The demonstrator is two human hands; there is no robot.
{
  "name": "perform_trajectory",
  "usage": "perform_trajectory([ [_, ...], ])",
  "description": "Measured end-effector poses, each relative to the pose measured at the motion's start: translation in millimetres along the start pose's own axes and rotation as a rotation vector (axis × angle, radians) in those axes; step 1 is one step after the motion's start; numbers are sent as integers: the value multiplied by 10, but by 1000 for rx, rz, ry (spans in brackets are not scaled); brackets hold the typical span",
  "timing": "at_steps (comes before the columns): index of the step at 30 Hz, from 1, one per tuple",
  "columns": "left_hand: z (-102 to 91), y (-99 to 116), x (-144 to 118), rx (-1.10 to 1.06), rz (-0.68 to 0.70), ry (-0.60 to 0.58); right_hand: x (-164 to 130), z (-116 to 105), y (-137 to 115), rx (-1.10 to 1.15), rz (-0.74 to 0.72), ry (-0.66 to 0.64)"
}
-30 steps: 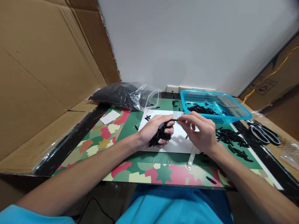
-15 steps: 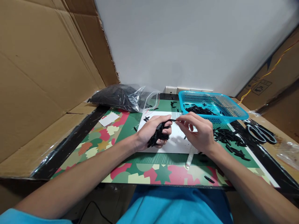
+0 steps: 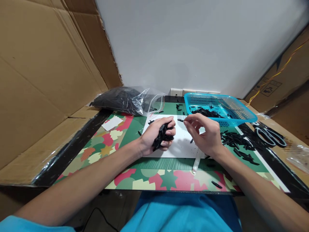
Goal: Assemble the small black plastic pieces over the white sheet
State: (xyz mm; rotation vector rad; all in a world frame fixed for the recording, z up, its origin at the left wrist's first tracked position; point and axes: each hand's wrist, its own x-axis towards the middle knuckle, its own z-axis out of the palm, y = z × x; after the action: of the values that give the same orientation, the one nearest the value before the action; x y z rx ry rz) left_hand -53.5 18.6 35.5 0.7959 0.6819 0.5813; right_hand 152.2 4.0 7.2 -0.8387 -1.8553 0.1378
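Observation:
A thick bundle of small, thin black pieces (image 3: 162, 137) is gripped in my left hand (image 3: 151, 133), with the fingers wrapped round it. To its right, my right hand (image 3: 205, 132) pinches one slim black piece (image 3: 180, 120) between thumb and forefinger; its tip points at the left hand, apart from the bundle. Both hands are above a white sheet of paper (image 3: 181, 149). What exactly the black pieces are I cannot make out. More loose black pieces (image 3: 236, 140) lie in a pile right of my right hand.
A blue plastic basket (image 3: 243, 119) with black pieces stands at the back right. Behind the left hand lies a clear bag (image 3: 116, 100) full of dark material. Scissors (image 3: 267, 135) rest at the right edge; a whitish strip (image 3: 197, 162) lies near the front. Cardboard (image 3: 48, 80) walls the left side.
My right hand has moved slightly right and up with the single black piece, opening a gap to the left hand. The left thumb and fingers have closed in around the bundle.

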Motion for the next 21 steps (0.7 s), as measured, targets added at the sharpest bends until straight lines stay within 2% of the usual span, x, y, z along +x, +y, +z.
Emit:
perform_trajectory([
  [5,-13,9,-1,-12,22,4,-1,11,8,-54,32,-126],
  [9,-27,8,7,-2,3,24,1,3,19,-48,43,-167],
  [12,-14,17,-3,6,36,30,-10,19,47,-99,72,-202],
  [14,4,31,-20,19,66,34,-29,59,65,-133,97,-275],
  [16,25,48,-38,35,87,41,-47,118,74,-130,71,-399],
  [18,41,65,-52,45,95,52,-52,172,75,-97,-20,-509],
  [20,46,75,-55,53,89,52,-41,194,76,-76,-82,-513],
  [21,46,77,-54,60,75,48,-31,189,76,-68,-80,-463],
])
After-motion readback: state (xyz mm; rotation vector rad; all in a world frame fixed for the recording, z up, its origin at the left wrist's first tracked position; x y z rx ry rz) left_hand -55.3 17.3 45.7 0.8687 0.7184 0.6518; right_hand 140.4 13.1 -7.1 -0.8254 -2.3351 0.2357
